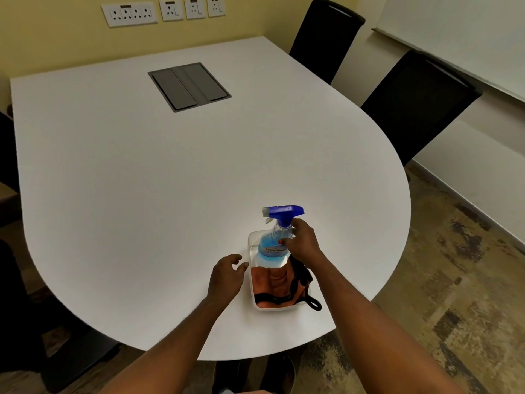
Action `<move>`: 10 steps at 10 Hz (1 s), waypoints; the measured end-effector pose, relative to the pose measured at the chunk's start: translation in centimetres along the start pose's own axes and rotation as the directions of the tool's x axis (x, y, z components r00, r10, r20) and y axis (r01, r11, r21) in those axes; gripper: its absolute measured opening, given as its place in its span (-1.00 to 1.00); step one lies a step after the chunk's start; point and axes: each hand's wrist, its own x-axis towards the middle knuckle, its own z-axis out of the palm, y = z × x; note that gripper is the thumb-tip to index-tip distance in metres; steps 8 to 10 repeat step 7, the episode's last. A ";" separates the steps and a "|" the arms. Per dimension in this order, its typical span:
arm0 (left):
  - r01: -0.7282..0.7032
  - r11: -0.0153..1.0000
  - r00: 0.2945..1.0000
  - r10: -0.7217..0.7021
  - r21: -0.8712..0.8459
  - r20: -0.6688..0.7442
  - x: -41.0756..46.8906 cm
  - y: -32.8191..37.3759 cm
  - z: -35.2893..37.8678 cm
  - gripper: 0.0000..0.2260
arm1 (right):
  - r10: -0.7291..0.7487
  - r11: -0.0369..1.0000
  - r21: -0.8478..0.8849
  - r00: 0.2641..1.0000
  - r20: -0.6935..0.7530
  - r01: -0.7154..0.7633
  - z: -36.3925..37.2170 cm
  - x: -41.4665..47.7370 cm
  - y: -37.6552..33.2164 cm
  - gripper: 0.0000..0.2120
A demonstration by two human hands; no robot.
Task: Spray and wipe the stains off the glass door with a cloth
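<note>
A clear spray bottle [272,243] with blue liquid and a blue trigger head stands upright in a white tray [251,237] near the table's front edge. My right hand [302,241] is wrapped around the bottle's neck and shoulder. An orange cloth [272,280] with black trim lies folded in the near half of the same tray. My left hand [227,275] hovers just left of the tray with fingers apart, holding nothing. No glass door is in view.
The white rounded table [142,180] has a grey cable hatch [189,86] near its far end. Two black chairs [420,103] stand along the right side. Wall sockets [129,14] line the yellow wall. Patterned floor lies to the right.
</note>
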 end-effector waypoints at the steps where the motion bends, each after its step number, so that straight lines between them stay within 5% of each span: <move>1: 0.002 1.000 1.000 -0.002 0.018 0.015 0.1 -0.3 -0.3 -0.64 | 0.015 1.000 0.006 1.000 0.005 -0.016 0.2 0.2 0.1 -0.51; 10: -0.067 0.991 0.998 0.067 0.117 0.001 0.9 0.6 0.1 -0.67 | 0.056 0.998 -0.006 0.997 -0.045 -0.056 1.1 -0.4 0.9 -0.31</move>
